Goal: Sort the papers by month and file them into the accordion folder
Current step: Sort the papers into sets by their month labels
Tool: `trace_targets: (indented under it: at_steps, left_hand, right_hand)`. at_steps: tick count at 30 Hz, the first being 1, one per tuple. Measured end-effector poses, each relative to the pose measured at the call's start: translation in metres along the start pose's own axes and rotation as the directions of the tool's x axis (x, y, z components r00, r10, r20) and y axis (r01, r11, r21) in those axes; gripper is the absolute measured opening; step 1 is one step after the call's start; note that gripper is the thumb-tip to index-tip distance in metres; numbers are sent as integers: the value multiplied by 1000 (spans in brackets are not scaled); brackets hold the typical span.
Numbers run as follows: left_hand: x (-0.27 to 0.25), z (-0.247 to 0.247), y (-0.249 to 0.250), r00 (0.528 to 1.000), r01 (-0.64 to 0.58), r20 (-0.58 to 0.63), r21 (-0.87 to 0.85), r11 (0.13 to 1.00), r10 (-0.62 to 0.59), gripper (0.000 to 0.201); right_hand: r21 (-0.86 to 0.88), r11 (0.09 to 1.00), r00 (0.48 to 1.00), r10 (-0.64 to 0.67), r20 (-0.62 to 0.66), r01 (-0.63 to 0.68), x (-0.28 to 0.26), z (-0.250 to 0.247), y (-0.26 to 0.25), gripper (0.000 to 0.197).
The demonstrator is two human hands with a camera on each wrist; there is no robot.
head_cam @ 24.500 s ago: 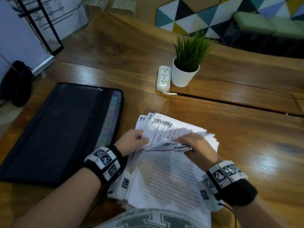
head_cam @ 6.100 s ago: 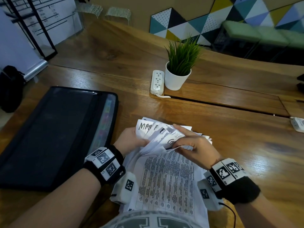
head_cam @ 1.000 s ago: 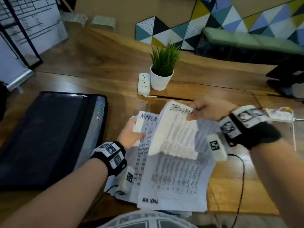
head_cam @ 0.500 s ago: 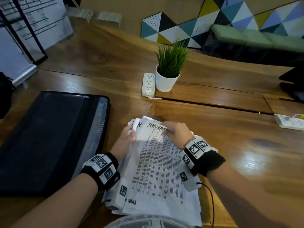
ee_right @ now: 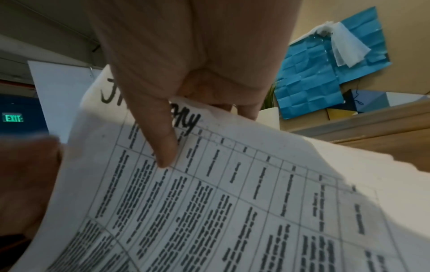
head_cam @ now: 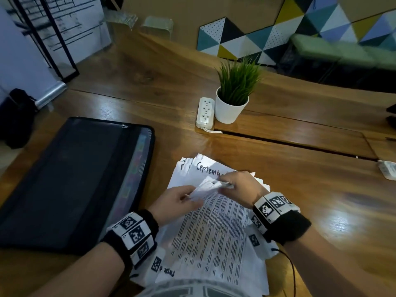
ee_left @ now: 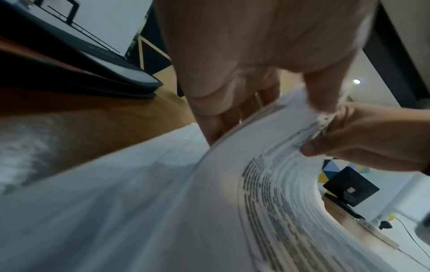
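A stack of printed papers [head_cam: 214, 239] lies on the wooden table [head_cam: 321, 189] right in front of me. Both hands bend the top edges of the upper sheets back toward me. My left hand [head_cam: 192, 198] holds the curled bundle, fingers behind it and thumb on top [ee_left: 267, 110]. My right hand [head_cam: 222, 183] pinches the same sheets, its thumb on a page headed "January" [ee_right: 197, 128]. Behind the lifted edges a sheet marked "Septemb" [head_cam: 209, 171] shows. The black accordion folder [head_cam: 75, 179] lies flat to the left, coloured tabs along its right side.
A potted green plant [head_cam: 233, 97] and a white power strip [head_cam: 205, 113] stand beyond the papers. Another white strip [head_cam: 387, 171] sits at the right edge. A thin cable [head_cam: 291, 266] trails from my right wrist.
A second ago my right hand held a January sheet up to the right, then laid it flat on the stack. Now both hands have curled the top sheets back, uncovering the September page.
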State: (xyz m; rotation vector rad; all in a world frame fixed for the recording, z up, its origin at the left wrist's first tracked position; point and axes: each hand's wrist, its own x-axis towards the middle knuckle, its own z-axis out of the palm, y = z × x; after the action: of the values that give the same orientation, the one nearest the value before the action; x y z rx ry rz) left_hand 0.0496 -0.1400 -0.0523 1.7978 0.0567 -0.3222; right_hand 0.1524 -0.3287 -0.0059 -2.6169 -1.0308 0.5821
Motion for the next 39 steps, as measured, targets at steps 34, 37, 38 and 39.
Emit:
trace_targets:
  at_steps: [34, 37, 38, 39]
  left_hand:
    - [10, -18, 1, 933, 149, -289, -239, 960, -216, 26]
    - [12, -17, -3, 934, 161, -273, -251, 954, -230, 11]
    - [13, -16, -5, 928, 176, -279, -251, 952, -245, 11]
    - [14, -16, -6, 923, 187, -288, -248, 951, -256, 12]
  right_hand:
    - [226, 971, 966, -15, -259, 76, -42, 32, 17, 46]
    - [260, 963, 974, -12, -224, 71, -50, 34, 17, 55]
    - [260, 963, 974, -17, -226, 77, -52, 35, 17, 57]
    - [257, 963, 972, -22, -232, 83, -53, 36, 18, 57]
